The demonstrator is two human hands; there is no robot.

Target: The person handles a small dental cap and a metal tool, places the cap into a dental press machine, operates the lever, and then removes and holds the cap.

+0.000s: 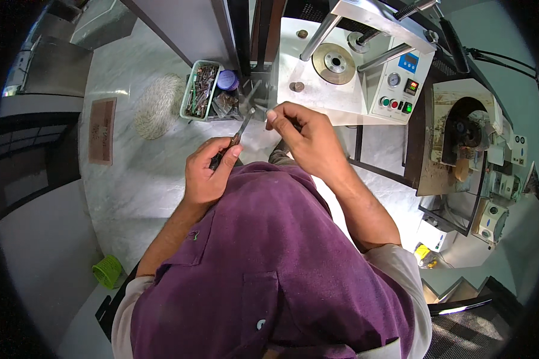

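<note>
My left hand (208, 167) is closed around the dark handle of a slim hand tool with a metal shaft (245, 122). The tool tilts up and to the right, its tip pointing away from me; its exact kind is unclear. Just right of that tip is my right hand (305, 136), thumb and forefinger pinched together and the other fingers curled in. Whatever sits in this pinch is too small to make out. Both hands are held up in front of my purple apron (239, 239), a short gap between them.
Beyond my right hand stands a white press machine (359, 96) with a round metal plate (333, 63), buttons and displays. Left of it, a pale bin (188, 102) of small metal parts sits beside a purple-lidded tub (227, 79). A woven mat (160, 106) lies on the floor.
</note>
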